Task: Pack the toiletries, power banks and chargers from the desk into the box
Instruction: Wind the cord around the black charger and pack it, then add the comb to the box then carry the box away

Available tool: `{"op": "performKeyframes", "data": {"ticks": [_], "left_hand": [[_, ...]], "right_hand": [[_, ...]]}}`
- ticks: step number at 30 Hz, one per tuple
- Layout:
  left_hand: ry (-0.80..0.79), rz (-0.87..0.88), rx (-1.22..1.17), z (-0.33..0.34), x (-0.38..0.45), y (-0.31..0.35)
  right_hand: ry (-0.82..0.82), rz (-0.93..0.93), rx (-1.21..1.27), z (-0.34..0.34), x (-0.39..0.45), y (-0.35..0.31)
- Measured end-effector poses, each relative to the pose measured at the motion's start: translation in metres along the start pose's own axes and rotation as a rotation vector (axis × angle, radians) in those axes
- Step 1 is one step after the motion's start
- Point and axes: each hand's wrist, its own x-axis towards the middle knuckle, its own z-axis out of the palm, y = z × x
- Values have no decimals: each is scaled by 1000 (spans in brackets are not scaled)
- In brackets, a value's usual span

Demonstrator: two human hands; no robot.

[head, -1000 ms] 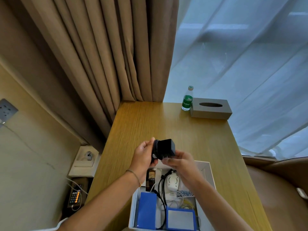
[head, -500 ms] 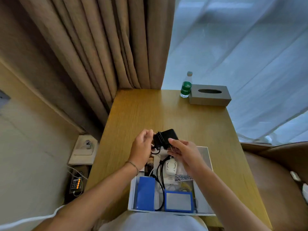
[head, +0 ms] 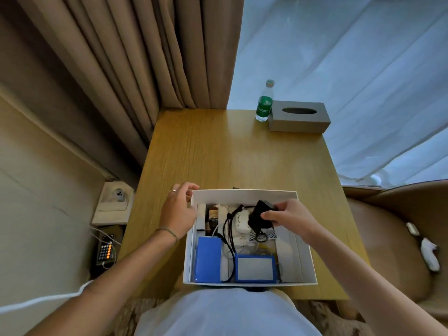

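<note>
A white box (head: pixel 244 195) stands on the wooden desk (head: pixel 218 154) at its near edge. My right hand (head: pixel 291 218) grips a black charger (head: pixel 259 215) and holds it low inside the box, above a white charger (head: pixel 241 223) and black cables. Two blue power banks lie in the box, one upright at the left (head: pixel 208 259), one flat at the front (head: pixel 255 268). A small brown bottle (head: pixel 212 215) stands in the far left corner. My left hand (head: pixel 178 209) hovers at the box's far left corner with fingers loosely curled, holding nothing.
A green-labelled water bottle (head: pixel 264 103) and a grey tissue box (head: pixel 299 116) stand at the desk's far right. Brown curtains hang behind. A wall socket (head: pixel 117 197) and a remote-like device (head: pixel 105 251) sit left of the desk. A brown chair (head: pixel 392 238) is at the right.
My right hand has carried the black charger down from above the desk into the box. My left hand has let go of it and moved to the box's far left corner.
</note>
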Motion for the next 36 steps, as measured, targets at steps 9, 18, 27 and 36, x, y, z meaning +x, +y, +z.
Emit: {"op": "performKeyframes", "data": {"ticks": [9, 18, 27, 36], "left_hand": [[-10, 4, 43, 3, 4, -3], [-23, 8, 43, 3, 2, -4], [75, -14, -98, 11, 1, -9], [-14, -162, -137, 33, 25, -9]], "right_hand": [[-84, 23, -358, 6, 20, 0], [-51, 7, -585, 23, 39, 19], [91, -217, -836, 32, 15, 8], [215, -289, -605, 1, 64, -74]]}}
